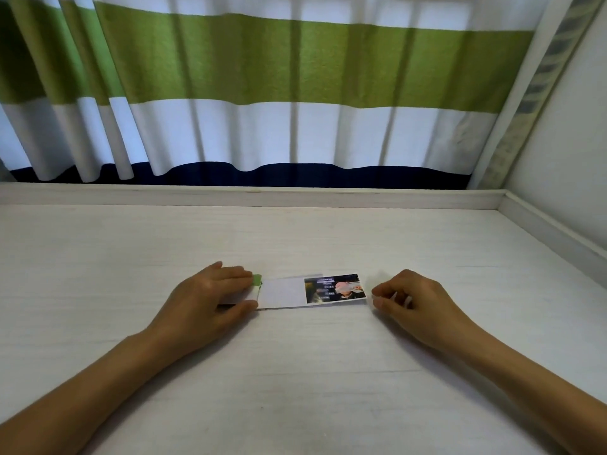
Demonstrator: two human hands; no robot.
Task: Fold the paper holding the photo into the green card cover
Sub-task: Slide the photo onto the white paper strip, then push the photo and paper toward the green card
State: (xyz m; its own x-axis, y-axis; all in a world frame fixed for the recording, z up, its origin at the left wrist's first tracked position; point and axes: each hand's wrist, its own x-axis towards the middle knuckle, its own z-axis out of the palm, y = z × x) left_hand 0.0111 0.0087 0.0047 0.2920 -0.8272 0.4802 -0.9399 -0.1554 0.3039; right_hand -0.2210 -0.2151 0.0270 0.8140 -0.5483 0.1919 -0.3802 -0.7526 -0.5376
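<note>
Pinning green card cover [257, 279], left hand [210, 292]; paper [282, 293] unfolded.

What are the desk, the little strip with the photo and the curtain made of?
The desk looks like whitewashed wood or laminate, with faint streaky grain and a matte finish. The strip seems to be thin white paper, lying flat with a crease. The photo on it looks like a slightly glossy print. The curtain appears to be woven fabric, hanging in soft folds.

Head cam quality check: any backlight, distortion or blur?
Head view: daylight glows through the curtain, so the scene is backlit; wide-angle bends the table rim; hands cast soft shadows; the photo is too small and soft to read.
</note>
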